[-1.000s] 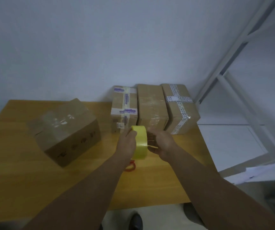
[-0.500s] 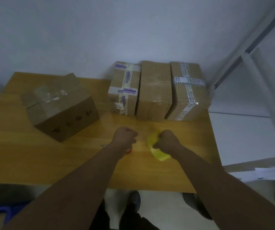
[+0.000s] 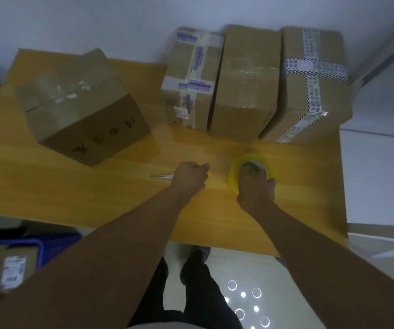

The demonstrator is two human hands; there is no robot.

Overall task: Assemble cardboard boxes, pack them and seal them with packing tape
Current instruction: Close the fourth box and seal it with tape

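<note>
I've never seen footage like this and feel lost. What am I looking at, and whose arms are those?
No machine: a person wears a camera on the head, looking down at their own bare arms. On the wooden table stand four taped brown cardboard boxes: an askew box at left and a row of three at the back. The right hand grips a yellow roll of packing tape, reaching through its core. The left hand, a fist, seems to hold scissors; only metal blades show.
</note>
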